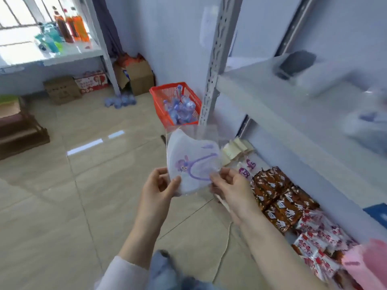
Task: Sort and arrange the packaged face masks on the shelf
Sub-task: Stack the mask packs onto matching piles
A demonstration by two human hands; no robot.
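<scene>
A packaged face mask (pixel 191 158), white with a purple cartoon print and sealed in a clear plastic bag, is held upright in front of me above the floor. My left hand (pixel 161 185) pinches its lower left edge with thumb and fingers. My right hand (pixel 230 182) pinches the lower right edge of the bag. The grey metal shelf (pixel 278 105) stands to the right. Blurred pale packages (pixel 368 130) lie on its upper board at the far right; I cannot tell what they are.
The lower shelf board holds orange-brown snack packs (pixel 278 197), red-and-white packs (pixel 318 243) and pale packets (pixel 236 149). A red basket of water bottles (pixel 178 103) sits on the tiled floor by the shelf post (pixel 217 59). Cardboard boxes (pixel 136 76) stand at the back wall.
</scene>
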